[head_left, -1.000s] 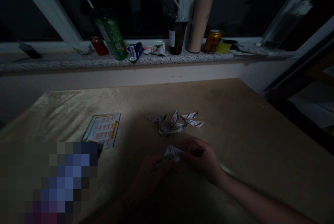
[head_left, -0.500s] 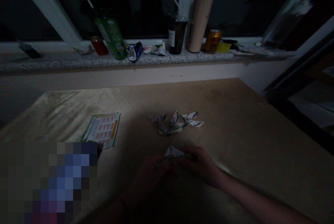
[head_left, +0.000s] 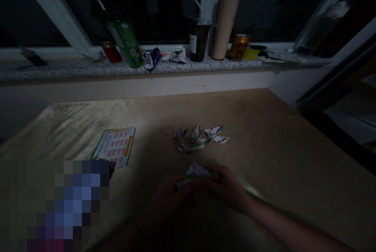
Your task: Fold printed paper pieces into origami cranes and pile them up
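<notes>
Between my two hands I grip a folded piece of printed paper (head_left: pixel 195 171), its pointed tip facing away from me. My left hand (head_left: pixel 172 193) is closed on its left end, the thumb lying along the near edge. On the right end, my right hand (head_left: pixel 225 183) pinches the same paper between thumb and fingers. Just beyond my hands, several folded paper pieces (head_left: pixel 199 138) with pointed tips lie close together on the table (head_left: pixel 264 146). Dim light hides the fingertips and the underside of the paper.
At the left lies a printed sheet (head_left: pixel 114 146), beside a blurred-out patch. Along the granite windowsill (head_left: pixel 170 66) stand a green bottle (head_left: pixel 126 44), a dark cup with a straw (head_left: pixel 199 42), a tall beige flask (head_left: pixel 226 21), an orange can (head_left: pixel 239 47) and crumpled wrappers (head_left: pixel 152 58).
The paper and my fingers have shifted only slightly, with my left thumb moving a little along the near edge. The pieces on the table stay in place.
</notes>
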The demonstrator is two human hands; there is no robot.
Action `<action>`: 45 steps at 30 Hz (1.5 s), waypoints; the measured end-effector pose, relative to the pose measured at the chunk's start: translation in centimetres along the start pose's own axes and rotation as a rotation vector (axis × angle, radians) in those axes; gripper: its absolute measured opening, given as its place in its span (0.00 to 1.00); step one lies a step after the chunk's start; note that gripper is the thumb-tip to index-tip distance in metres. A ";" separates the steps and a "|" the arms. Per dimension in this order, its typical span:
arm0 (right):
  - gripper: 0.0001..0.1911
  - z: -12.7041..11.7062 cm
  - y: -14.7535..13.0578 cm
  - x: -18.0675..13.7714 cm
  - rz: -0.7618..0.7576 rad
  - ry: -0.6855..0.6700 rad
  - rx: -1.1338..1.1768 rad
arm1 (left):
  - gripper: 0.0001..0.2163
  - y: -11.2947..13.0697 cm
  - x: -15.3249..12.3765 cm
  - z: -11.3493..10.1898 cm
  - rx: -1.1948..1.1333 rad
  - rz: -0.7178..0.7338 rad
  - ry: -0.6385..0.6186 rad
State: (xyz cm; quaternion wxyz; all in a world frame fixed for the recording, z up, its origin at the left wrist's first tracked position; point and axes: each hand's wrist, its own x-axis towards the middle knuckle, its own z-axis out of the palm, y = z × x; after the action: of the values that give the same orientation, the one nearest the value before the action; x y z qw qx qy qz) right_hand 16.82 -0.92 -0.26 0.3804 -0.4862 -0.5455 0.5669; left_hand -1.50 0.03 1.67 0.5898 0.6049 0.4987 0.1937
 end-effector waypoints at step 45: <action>0.18 1.3 -0.3 -1.0 0.099 -0.028 0.269 | 0.18 -1.3 0.1 0.2 -0.156 0.045 -0.035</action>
State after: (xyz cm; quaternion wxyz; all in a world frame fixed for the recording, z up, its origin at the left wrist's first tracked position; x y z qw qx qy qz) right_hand 15.77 -2.14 0.06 0.4062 -0.4492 -0.4450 0.6597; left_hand -1.81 -0.19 0.37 0.6391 0.5717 0.4580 0.2345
